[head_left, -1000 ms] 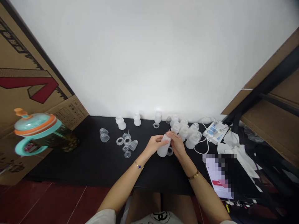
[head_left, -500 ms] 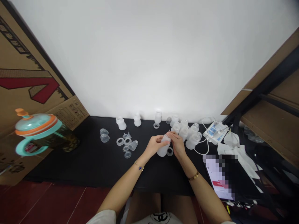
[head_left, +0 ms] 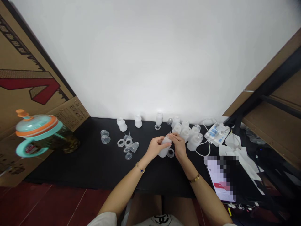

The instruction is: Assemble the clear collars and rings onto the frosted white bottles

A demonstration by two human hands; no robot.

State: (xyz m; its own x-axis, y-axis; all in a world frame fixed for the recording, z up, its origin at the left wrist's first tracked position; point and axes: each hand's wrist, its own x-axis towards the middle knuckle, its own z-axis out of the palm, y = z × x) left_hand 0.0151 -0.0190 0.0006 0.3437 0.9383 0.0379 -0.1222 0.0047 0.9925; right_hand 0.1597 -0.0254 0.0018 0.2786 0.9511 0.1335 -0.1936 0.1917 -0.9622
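1. Black tabletop (head_left: 94, 166) against a white wall (head_left: 150, 62), with a printed cardboard box (head_left: 21, 103) at the left.
2. Left hand (head_left: 156, 147): its grip is closed around the neck of a white bottle (head_left: 163, 153). The bottle is slightly tilted, in front of the person.
3. Right hand (head_left: 178, 145): its grip is closed at the top of the same bottle; what the fingertips pinch there is hidden.
4. A loose ring (head_left: 171, 153) lies just beside the bottle, below the right hand.
5. Left of the hands are loose rings and clear parts (head_left: 128, 142), then two clear domed caps (head_left: 105, 139).
6. Three white bottles (head_left: 138, 121) stand spaced out near the wall; capped bottles (head_left: 194, 142) cluster right of the hands, near a power strip (head_left: 217, 133) with white cables.
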